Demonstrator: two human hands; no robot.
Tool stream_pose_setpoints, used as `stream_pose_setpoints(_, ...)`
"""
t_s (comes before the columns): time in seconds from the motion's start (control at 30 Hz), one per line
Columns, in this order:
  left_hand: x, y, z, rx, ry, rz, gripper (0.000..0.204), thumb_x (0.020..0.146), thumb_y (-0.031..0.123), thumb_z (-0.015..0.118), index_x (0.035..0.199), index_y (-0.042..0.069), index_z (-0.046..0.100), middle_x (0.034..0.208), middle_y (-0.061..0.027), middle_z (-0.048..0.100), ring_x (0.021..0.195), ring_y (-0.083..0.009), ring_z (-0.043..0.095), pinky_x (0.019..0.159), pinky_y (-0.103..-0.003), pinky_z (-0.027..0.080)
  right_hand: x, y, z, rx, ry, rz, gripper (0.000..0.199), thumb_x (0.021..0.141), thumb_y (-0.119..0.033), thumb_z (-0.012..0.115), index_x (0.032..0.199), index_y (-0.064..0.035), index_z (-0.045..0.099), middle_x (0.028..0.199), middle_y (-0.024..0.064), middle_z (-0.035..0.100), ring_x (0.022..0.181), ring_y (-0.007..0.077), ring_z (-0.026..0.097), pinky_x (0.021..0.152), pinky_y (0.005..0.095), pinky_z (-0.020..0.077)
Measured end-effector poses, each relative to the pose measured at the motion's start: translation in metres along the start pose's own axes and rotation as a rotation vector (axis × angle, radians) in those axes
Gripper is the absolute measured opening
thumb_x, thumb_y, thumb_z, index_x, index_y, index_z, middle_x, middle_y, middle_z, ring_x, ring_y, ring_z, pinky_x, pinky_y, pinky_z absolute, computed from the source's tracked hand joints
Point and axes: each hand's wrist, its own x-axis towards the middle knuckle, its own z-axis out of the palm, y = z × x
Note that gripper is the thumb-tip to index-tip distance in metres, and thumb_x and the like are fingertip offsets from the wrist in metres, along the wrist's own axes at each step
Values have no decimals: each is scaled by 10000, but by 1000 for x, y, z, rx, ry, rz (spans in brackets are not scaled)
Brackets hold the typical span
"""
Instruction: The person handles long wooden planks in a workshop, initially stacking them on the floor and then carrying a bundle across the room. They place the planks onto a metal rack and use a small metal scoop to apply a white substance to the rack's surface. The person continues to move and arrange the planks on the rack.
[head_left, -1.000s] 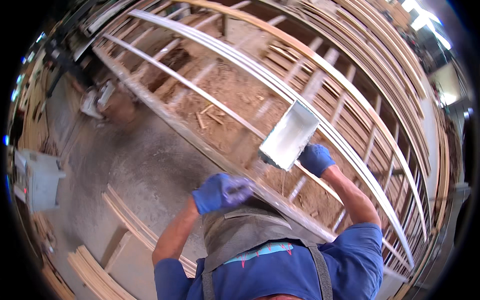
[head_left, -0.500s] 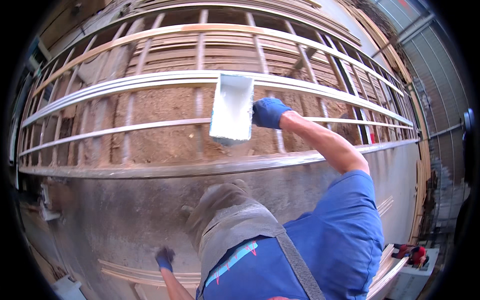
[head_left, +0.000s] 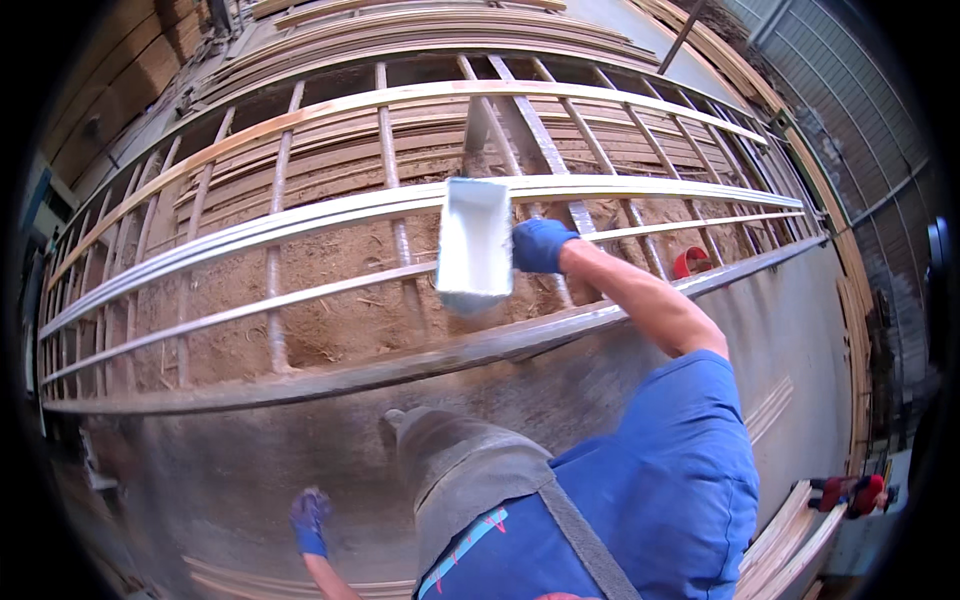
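My right hand (head_left: 542,246), in a blue glove, is closed on the right side of a white rectangular trough (head_left: 474,240) with a bluish rim. Its inside is coated white. The trough is over a group of long white-coated wooden strips (head_left: 330,222) and hides part of them; whether it touches them I cannot tell. A single pale strip (head_left: 240,314) runs nearer to me, passing behind the trough. My left hand (head_left: 310,510), also blue-gloved, hangs low at my left side above the floor, fingers loosely apart and holding nothing.
A slatted rack (head_left: 276,250) carries the strips, its thick front rail (head_left: 430,368) close to my legs. Sawdust lies below it. A red round object (head_left: 690,262) sits at the right. Stacked boards (head_left: 400,35) lie beyond. At the lower right is another person (head_left: 850,495) near some planks (head_left: 785,545).
The view has shifted along the rack, and I have moved rightward with the trough along the strips. My left hand has swung forward a little. My right hand keeps its grip.
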Motion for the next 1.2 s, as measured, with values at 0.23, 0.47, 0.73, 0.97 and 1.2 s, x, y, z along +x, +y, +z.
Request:
stream_pose_setpoints(0.23, -176, -130, 188, -139, 193, -144, 289, 962, 327, 529, 1117, 115, 651, 1078, -101, 684, 927, -260, 656, 715, -384, 517, -92, 238, 12, -45, 13, -70, 359, 862, -346, 562, 899, -22, 714, 914, 246, 681, 877, 410, 669, 786, 477, 533)
stream_pose_setpoints(0.47, -425, -330, 432, -462, 407, -824, 372, 961, 485, 457, 1071, 167, 614, 1130, -135, 687, 918, -350, 640, 614, -446, 471, -176, 465, 15, -70, 6, -140, 290, 854, -306, 568, 892, -71, 733, 872, 220, 691, 840, 400, 671, 739, 462, 536)
stream_pose_setpoints(0.73, -426, -211, 740, 92, 136, -196, 334, 930, 377, 585, 989, 61, 674, 831, -88, 698, 684, -236, 664, 586, -387, 512, -270, 725, 23, -41, -41, -157, 279, 838, -308, 607, 903, -62, 721, 887, 208, 693, 866, 397, 670, 767, 469, 530)
stream_pose_setpoints(0.97, -452, -275, 896, -288, 159, -46, 279, 980, 265, 545, 1147, 66, 647, 1058, -111, 684, 891, -231, 675, 738, -355, 545, -354, 942, 38, -106, 33, -211, 286, 875, -292, 585, 822, -40, 711, 785, 216, 672, 762, 393, 661, 682, 459, 523)
stream_pose_setpoints(1.2, -759, -444, 1141, -268, 160, -897, 334, 979, 346, 460, 1231, 149, 557, 1217, -144, 637, 1108, -339, 604, 939, -525, 468, -426, 1111, 35, -57, -62, -191, 230, 882, -229, 566, 882, -39, 695, 823, 214, 676, 764, 361, 662, 707, 448, 523)
